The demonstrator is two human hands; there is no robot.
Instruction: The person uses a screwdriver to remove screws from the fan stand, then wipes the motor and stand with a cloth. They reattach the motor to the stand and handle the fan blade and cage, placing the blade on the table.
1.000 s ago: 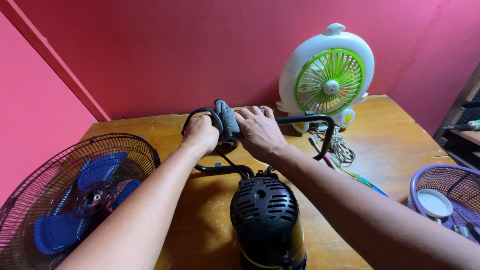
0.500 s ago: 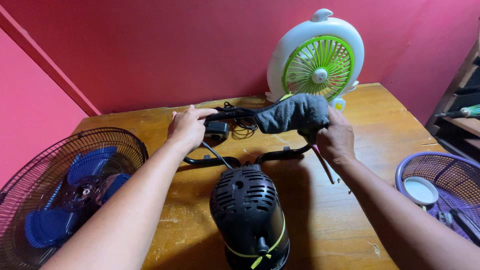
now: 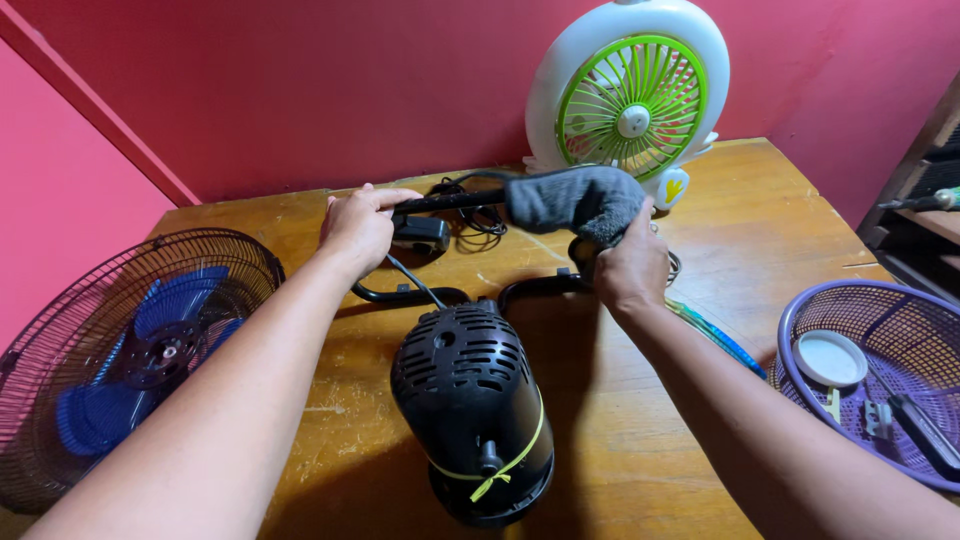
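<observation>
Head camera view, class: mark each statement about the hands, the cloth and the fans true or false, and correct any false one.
1. The right hand grips a grey cloth wrapped round a black bar. True.
2. The left hand rests on the blue-bladed fan. False: it holds the bar's other end, and that fan lies apart at the table's left edge.
3. The white and green fan stands upright by the wall. True.
4. The black motor housing has a red band round it. False: the band is yellow.
5. The purple grille hangs on the wall. False: it lies at the table's right side.
</observation>
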